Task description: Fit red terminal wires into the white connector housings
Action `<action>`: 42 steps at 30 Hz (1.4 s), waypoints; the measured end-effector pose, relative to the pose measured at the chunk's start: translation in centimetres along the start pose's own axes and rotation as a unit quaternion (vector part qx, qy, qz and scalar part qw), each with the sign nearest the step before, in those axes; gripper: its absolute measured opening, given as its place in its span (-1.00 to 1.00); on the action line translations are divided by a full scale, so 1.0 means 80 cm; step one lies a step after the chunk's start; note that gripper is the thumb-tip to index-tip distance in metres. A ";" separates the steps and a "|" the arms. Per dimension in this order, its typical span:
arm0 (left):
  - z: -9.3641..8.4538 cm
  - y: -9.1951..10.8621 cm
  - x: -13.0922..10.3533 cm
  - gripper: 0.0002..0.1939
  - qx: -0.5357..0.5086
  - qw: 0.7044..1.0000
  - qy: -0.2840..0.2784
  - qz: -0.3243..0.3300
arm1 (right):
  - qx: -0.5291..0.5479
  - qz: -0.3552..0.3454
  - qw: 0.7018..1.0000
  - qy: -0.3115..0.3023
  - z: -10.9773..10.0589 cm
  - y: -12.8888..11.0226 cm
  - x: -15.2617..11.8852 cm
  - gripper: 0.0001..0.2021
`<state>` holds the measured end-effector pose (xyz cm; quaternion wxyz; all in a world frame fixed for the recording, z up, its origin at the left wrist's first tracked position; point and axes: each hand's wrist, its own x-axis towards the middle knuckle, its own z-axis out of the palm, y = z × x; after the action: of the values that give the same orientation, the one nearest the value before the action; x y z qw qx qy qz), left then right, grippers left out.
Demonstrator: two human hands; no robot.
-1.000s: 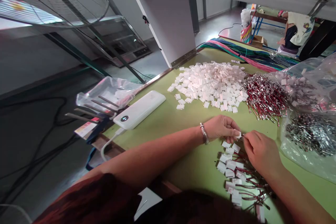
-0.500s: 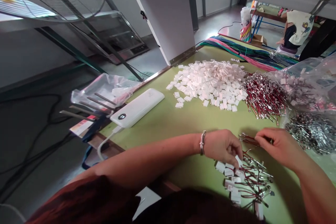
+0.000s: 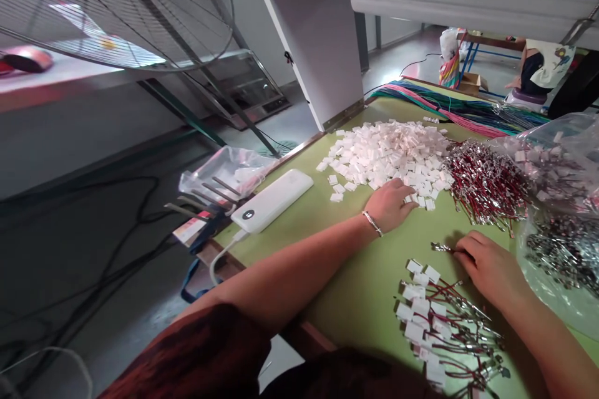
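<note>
white connectors (image 3: pixel 384 146) lie by the left hand (image 3: pixel 387 204), its fingers' hold unclear, while the right hand (image 3: pixel 489 267) pinches silver terminals (image 3: pixel 440 247).

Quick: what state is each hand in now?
Left hand: at the pile of white connectors; grip cannot be told.
Right hand: closed, holding metal-tipped wires.

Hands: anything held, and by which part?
Right hand: wires, pinched behind their protruding metal tips. Left hand: at the white connectors; hold can't be told.
</note>
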<state>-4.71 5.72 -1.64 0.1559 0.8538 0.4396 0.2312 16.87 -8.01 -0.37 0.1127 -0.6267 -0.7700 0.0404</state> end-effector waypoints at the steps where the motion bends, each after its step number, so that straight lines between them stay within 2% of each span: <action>1: 0.002 -0.001 0.001 -0.68 0.010 1.000 -0.010 0.007 | 0.012 -0.003 1.000 0.008 -0.001 0.001 0.000 -0.87; 4: 0.003 0.001 0.001 -0.72 0.031 0.998 -0.035 0.034 | 0.052 -0.004 0.998 0.039 -0.006 0.001 0.000 -0.84; 8: -0.001 0.006 -0.001 -0.82 0.047 0.996 -0.038 0.066 | 0.124 0.022 0.990 0.065 -0.013 -0.004 -0.001 -0.85; 14: 0.001 0.009 -0.001 -0.81 0.047 0.991 -0.050 0.112 | 0.221 0.093 0.970 0.020 -0.016 -0.015 -0.002 -0.86; 18: -0.001 0.018 -0.006 -0.82 -0.015 0.992 -0.045 0.118 | 0.276 0.126 0.953 0.013 -0.015 -0.019 -0.001 -0.81; 20: -0.005 0.025 -0.011 -0.85 -0.115 0.990 -0.031 0.071 | 0.286 0.137 0.948 0.017 -0.014 -0.020 0.000 -0.79; 22: -0.008 0.031 -0.017 -0.80 -0.264 0.963 -0.048 -0.013 | 0.285 0.142 0.948 0.023 -0.012 -0.021 -0.001 -0.79; 24: -0.011 0.036 -0.022 -0.67 -0.402 0.906 -0.093 -0.091 | 0.280 0.138 0.950 0.030 -0.011 -0.023 -0.001 -0.79; 26: -0.011 0.039 -0.025 -0.61 -0.489 0.848 -0.148 -0.136 | 0.271 0.129 0.953 0.040 -0.011 -0.026 -0.002 -0.79; 29: -0.010 0.044 -0.028 -0.74 -0.553 0.789 -0.192 -0.187 | 0.261 0.126 0.956 0.051 -0.014 -0.033 -0.002 -0.81; 31: -0.010 0.048 -0.029 -0.81 -0.584 0.756 -0.189 -0.227 | 0.278 0.132 0.951 0.042 -0.018 -0.037 -0.002 -0.81; 34: -0.010 0.055 -0.029 -0.82 -0.623 0.706 -0.189 -0.279 | 0.326 0.142 0.935 0.010 -0.021 -0.042 -0.002 -0.79; 38: -0.007 0.060 -0.033 -0.75 -0.652 0.669 -0.195 -0.299 | 0.357 0.137 0.924 -0.024 -0.021 -0.046 -0.001 -0.78; 42: -0.005 0.062 -0.039 -0.69 -0.665 0.650 -0.221 -0.295 | 0.334 0.120 0.934 -0.028 -0.016 -0.049 -0.001 -0.79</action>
<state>-3.09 0.38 0.23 0.8343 0.3721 0.3496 0.2078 13.45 -9.00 1.66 0.2881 -0.6393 -0.6341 0.3260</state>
